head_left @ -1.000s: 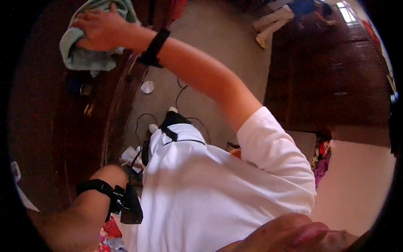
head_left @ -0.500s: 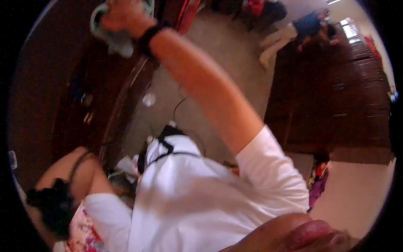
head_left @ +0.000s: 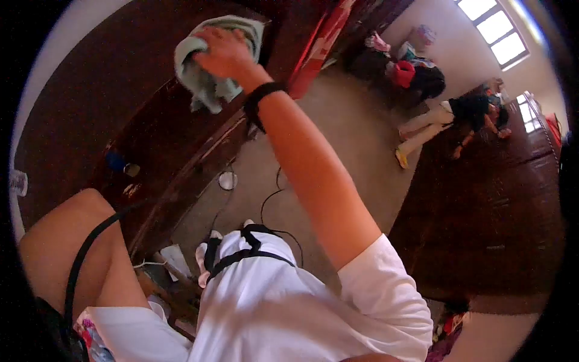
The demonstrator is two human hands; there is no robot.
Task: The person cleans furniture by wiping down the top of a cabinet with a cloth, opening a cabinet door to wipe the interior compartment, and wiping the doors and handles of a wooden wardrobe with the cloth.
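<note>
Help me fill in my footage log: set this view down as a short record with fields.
Working hand: right hand, on a bunched pale green cloth
Other hand: left hand out of view; the left arm is bent
Worn: black wristband on the right arm, white shirt
Behind cloth: dark brown surface
Floor: white round object, dark cord
Background: another person leaning over dark furniture; bright window
</note>
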